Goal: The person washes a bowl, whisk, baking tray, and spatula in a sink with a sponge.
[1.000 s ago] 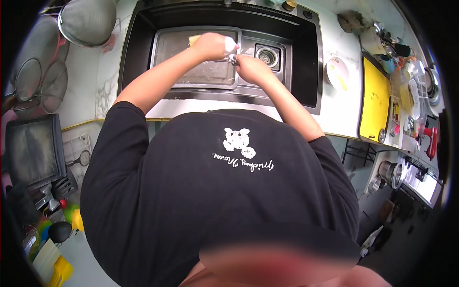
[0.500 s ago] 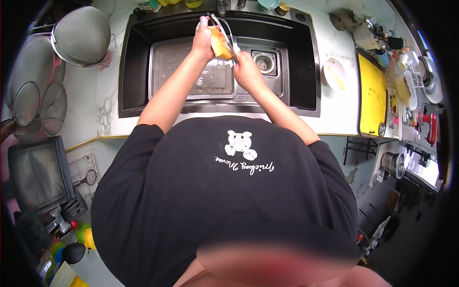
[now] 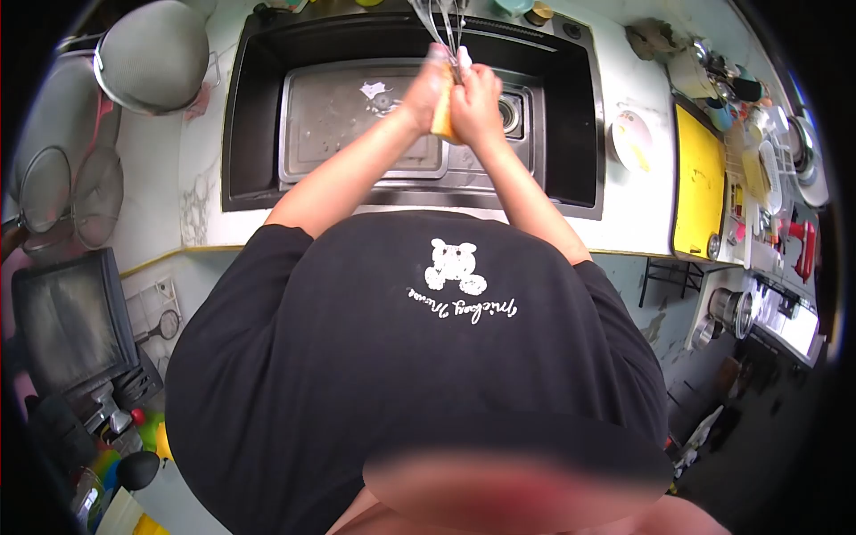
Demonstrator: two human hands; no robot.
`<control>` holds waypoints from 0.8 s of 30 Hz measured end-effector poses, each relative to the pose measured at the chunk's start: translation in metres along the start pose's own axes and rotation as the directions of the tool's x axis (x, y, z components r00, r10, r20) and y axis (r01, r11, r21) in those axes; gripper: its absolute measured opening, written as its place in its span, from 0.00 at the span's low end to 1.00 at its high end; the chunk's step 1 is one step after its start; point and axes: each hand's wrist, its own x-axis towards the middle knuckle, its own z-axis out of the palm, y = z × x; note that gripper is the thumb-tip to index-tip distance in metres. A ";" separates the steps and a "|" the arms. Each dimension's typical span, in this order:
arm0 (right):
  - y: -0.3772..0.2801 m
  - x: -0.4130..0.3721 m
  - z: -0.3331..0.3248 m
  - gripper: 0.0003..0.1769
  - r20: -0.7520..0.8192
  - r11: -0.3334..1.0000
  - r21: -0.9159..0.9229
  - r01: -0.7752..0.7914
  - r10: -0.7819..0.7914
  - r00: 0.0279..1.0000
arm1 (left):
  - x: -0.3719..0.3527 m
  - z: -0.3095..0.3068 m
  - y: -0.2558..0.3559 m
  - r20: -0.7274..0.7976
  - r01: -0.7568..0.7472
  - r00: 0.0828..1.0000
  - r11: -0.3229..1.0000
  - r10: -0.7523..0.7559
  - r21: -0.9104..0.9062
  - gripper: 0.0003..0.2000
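Note:
My left hand (image 3: 426, 96) is closed on a yellow sponge (image 3: 443, 116), pressing it against the handle end of a whisk. Closed around that handle, mostly hiding it, is my right hand (image 3: 479, 102). The wire loops of the whisk (image 3: 439, 16) point away from me, past the sink's far edge, slightly blurred and cut off by the top of the view. A bit of white foam shows by my right thumb. Both hands are above the black sink (image 3: 254, 116), over a metal tray (image 3: 312, 125) with water and a foam patch on it.
Right of the sink lie a white dish (image 3: 631, 141) with yellow residue and a yellow board (image 3: 697, 183). Mesh strainers (image 3: 153, 58) hang at the left. The sink drain (image 3: 509, 116) shows partly behind my right hand. Cups stand behind the sink.
Both hands have moved right and closer together. The whisk's wires now point away from me, and the sponge has shifted from the wires down to the handle. A foam patch shows on the tray.

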 end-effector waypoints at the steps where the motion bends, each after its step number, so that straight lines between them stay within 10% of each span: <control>1: -0.001 0.002 -0.006 0.26 0.020 0.997 -0.055 0.061 -0.060 0.998 | -0.008 0.012 -0.007 0.097 0.030 0.995 0.998 -0.034 0.047 0.24; 5: 0.002 0.007 -0.013 0.36 -0.176 0.994 -0.022 0.106 -0.108 0.979 | -0.023 0.028 -0.016 -0.046 -0.091 0.991 0.870 0.129 0.485 0.11; 7: -0.018 0.013 -0.023 0.39 -0.092 0.975 0.168 -0.147 0.164 0.982 | -0.029 0.034 -0.019 0.008 -0.149 0.985 0.834 0.171 0.531 0.12; 9: -0.038 0.017 -0.038 0.45 -0.065 0.912 0.248 -0.326 0.352 0.934 | -0.032 0.040 -0.022 0.221 -0.307 0.923 0.257 0.314 0.916 0.15; 13: -0.030 0.021 -0.043 0.44 -0.203 0.938 0.201 -0.283 0.323 0.924 | -0.036 0.059 -0.022 0.110 -0.192 0.955 0.290 0.275 0.938 0.18; 17: -0.025 0.022 -0.056 0.41 -0.380 0.969 0.243 -0.037 0.130 0.916 | -0.018 0.046 -0.034 0.358 -0.445 0.884 0.306 0.300 0.842 0.17; 19: -0.007 0.033 -0.077 0.37 -0.529 0.991 0.085 0.107 -0.046 0.848 | -0.023 0.044 -0.019 0.262 -0.277 0.949 0.067 0.173 0.959 0.13; 20: 0.003 0.043 -0.090 0.34 -0.582 0.925 0.304 0.228 -0.009 0.813 | -0.018 0.026 -0.015 0.190 -0.188 0.979 -0.035 0.066 0.981 0.11; 24: 0.035 0.059 -0.179 0.40 -0.586 0.956 -0.003 0.294 -0.240 0.774 | -0.031 -0.110 0.021 -0.060 0.105 0.964 -0.161 0.260 0.981 0.16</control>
